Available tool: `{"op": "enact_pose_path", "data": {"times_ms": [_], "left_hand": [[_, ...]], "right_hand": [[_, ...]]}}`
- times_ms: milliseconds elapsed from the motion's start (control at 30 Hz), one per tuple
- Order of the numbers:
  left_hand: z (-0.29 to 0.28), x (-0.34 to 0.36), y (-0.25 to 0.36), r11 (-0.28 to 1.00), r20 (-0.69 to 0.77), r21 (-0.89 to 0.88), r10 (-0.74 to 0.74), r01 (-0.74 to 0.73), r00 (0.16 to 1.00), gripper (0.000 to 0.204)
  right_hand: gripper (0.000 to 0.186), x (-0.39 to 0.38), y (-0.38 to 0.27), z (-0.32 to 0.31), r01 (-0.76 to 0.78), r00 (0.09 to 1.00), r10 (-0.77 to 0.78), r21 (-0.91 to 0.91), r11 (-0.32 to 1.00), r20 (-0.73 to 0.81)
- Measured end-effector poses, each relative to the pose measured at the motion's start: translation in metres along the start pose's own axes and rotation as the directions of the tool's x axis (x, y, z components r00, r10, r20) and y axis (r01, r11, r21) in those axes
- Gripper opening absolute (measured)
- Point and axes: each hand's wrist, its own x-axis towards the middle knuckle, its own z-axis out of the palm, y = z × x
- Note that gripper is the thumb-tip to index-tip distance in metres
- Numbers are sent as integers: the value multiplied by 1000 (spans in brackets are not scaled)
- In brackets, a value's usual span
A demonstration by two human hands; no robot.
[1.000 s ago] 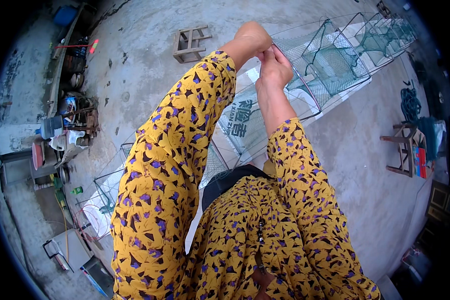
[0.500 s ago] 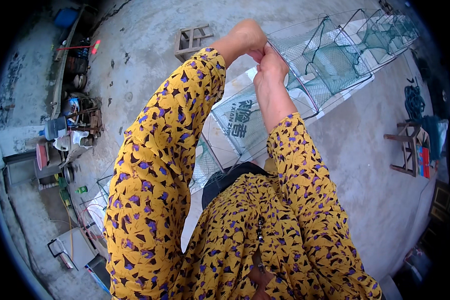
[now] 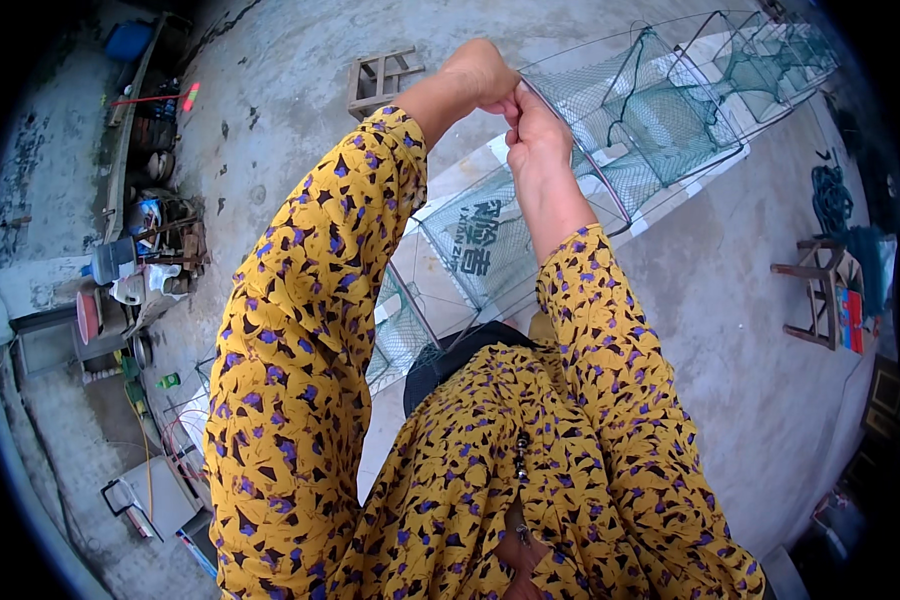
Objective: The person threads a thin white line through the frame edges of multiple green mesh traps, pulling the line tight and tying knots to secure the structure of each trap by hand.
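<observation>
A long green mesh net trap (image 3: 662, 125) with dark wire frames stretches from near my body toward the far right. My left hand (image 3: 478, 75) is closed at the upper corner of one frame, its fingers bent inward. Right beside it, my right hand (image 3: 540, 128) pinches the same corner, and the fingertips of both hands meet there. Whatever small part lies between the fingers is hidden. Under the mesh lie pale sheets (image 3: 485, 232) with dark printing. The trap's nearer end passes behind my left sleeve and a dark cloth at my lap.
A small wooden stool (image 3: 380, 80) stands on the concrete floor beyond my left arm. Another wooden stool (image 3: 815, 290) is at the right, near dark green netting (image 3: 830, 195). Basins, pots and a cluttered shelf (image 3: 160, 240) line the left wall.
Both hands have shifted slightly left, and the frame they hold has moved with them. My left elbow has also drawn a little left.
</observation>
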Motion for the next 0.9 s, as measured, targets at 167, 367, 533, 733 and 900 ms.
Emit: {"op": "enact_pose_path", "data": {"times_ms": [167,367,533,733,900], "left_hand": [[1,-8,3,999,-3,42,23,-23,1000,14],[2,-19,8,999,24,36,33,-34,999,15],[2,-12,1,969,-10,225,109,-104,994,16],[-1,-24,9,933,-21,352,85,-72,996,17],[-1,-26,11,938,-20,342,71,-60,997,18]], "right_hand": [[8,0,7,-4,151,987,-153,38,988,42],[12,4,12,-10,227,966,-230,39,973,114],[11,4,13,-15,266,955,-264,3,964,134],[11,13,18,-24,299,932,-288,-16,954,222],[13,14,16,-24,235,952,-225,-27,972,206]]}}
